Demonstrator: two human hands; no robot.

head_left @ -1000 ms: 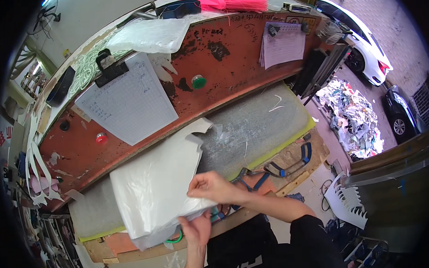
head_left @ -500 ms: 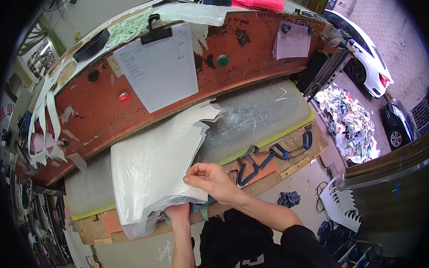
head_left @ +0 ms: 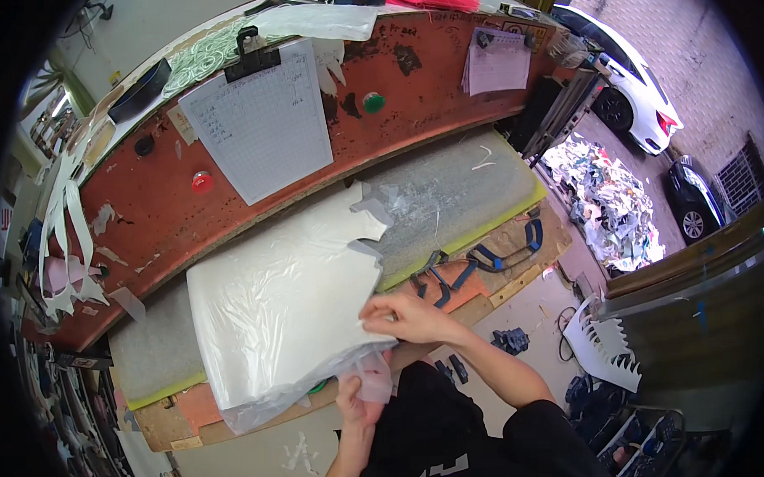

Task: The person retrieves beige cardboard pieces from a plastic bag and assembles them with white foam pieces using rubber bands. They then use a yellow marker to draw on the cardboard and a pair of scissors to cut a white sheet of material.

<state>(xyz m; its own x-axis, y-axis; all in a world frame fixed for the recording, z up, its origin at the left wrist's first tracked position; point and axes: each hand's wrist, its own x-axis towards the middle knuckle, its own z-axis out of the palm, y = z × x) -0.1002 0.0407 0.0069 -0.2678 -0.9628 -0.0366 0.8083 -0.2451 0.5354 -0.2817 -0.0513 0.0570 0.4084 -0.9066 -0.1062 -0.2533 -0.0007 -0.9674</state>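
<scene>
A wide white sheet (head_left: 291,275) with a ragged, cut-out right edge lies over the grey work board (head_left: 456,181). Its surface is wrinkled and shiny. Translucent plastic film (head_left: 311,375) shows along its near edge. My right hand (head_left: 414,320) is at the sheet's near right corner, thumb and fingers pinched together on the edge. Lower and to the left, my left hand (head_left: 362,399) is closed on the film, which partly covers its fingers. A bit of green (head_left: 320,386) peeks out from beneath the film.
A red machine beam (head_left: 312,165) spans behind the board, carrying a clipboard (head_left: 260,125) and red and green buttons. Blue-and-black bent cutting dies (head_left: 475,265) lie on the wooden ledge to the right. A scrap heap (head_left: 608,205) and parked cars are beyond the doorway.
My left hand has come out from under the sheet's near edge and now grips film. The right hand has moved slightly right, and the sheet's near right corner has shifted right.
</scene>
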